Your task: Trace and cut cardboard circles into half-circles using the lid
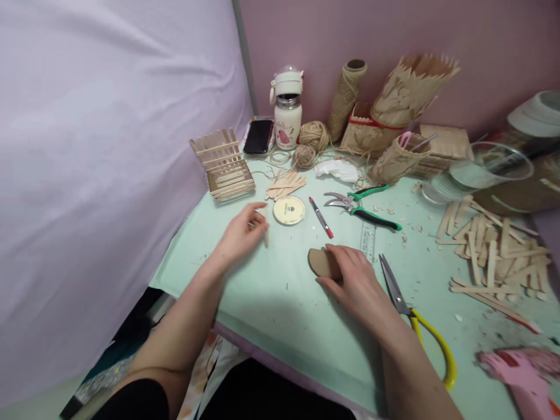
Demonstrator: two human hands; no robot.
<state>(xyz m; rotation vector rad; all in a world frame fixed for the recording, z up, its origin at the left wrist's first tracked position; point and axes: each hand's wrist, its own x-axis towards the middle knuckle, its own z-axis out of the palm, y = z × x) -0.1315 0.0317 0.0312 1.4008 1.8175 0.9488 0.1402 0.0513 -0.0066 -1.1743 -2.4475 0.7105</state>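
My left hand (245, 232) is over the left part of the table with its fingers curled and pinched on a thin wooden craft stick (267, 235). My right hand (351, 273) grips a brown cardboard piece (321, 262) with a rounded edge; thumb and fingers cover its right side. Between and beyond the hands lies a round cream lid (289, 210). A red-tipped marker (321, 217) rests to the right of the lid. Scissors with yellow handles (399, 291) lie beside my right forearm, which hides part of them. A clear ruler (368, 240) is just beyond my right hand.
Green-handled pruners (363, 210) lie farther back. Loose craft sticks (485, 248) are heaped at right, near a pink glue gun (518, 376). A slatted stick basket (230, 178), phone (259, 136), bottle (287, 122), twine ball (314, 136) and clear cup (476, 172) stand around the back.
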